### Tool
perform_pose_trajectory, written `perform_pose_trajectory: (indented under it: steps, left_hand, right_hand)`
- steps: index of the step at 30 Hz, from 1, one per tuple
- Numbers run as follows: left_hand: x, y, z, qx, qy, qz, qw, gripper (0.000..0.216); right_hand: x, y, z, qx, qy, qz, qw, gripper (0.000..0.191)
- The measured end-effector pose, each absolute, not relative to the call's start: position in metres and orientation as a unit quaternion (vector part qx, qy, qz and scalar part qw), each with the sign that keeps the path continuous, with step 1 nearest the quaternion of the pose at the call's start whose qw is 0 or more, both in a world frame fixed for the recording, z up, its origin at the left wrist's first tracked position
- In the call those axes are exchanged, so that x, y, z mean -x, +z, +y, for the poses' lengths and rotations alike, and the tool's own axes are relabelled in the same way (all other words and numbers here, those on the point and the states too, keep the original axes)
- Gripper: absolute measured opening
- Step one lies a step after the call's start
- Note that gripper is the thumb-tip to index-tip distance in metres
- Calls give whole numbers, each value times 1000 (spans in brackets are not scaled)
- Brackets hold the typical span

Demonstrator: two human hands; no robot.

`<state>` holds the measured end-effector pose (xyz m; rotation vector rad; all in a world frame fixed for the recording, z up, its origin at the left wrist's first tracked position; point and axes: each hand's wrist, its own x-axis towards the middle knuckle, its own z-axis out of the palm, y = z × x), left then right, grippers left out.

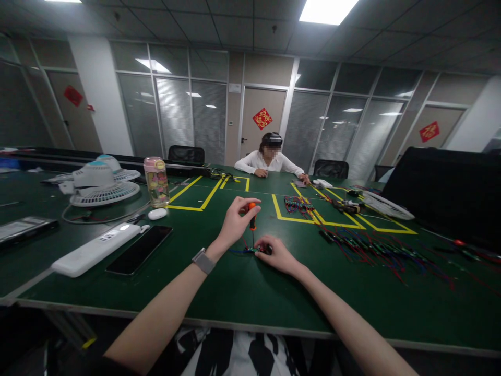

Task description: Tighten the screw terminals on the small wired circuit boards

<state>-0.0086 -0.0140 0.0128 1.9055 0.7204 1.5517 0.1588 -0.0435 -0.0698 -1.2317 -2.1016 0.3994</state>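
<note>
My left hand (236, 220), with a watch on its wrist, pinches the orange and black handle of a small screwdriver (252, 218) and holds it upright. The tip points down onto a small circuit board (254, 250) with red and blue wires, lying on the green table (242, 287). My right hand (275, 253) is curled over the right end of that board and presses it down.
A black phone (140, 249), a white power strip (94, 249), a white mouse (157, 213), a drink bottle (156, 181) and white fans (102, 184) lie to the left. Piles of wired boards (371, 246) spread to the right. A person (269, 158) sits across the table.
</note>
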Motion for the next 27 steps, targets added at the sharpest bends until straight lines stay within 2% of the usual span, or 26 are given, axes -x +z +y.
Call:
perform_pose_trajectory:
  steps: [3, 7, 12, 16, 21, 27]
  left_hand:
    - [11, 14, -12, -729, 564, 255, 292, 31]
    - [11, 12, -8, -706, 552, 224, 382, 36]
    - [7, 10, -11, -708, 588, 264, 290, 29]
    - [7, 12, -14, -709, 561, 228, 360, 31]
    - [4, 9, -16, -720, 582, 246, 288, 28]
    - [4, 11, -18, -724, 552, 216, 352, 33]
  right_hand:
    - [-159, -70, -43, 473, 159, -801, 330, 12]
    - [-159, -70, -43, 474, 163, -798, 334, 11]
    - [-162, -71, -44, 468, 157, -804, 331, 11]
    - [-163, -72, -43, 470, 161, -801, 333, 10]
    - [-161, -73, -42, 481, 162, -792, 338, 9]
    - [-161, -73, -43, 494, 138, -782, 353, 7]
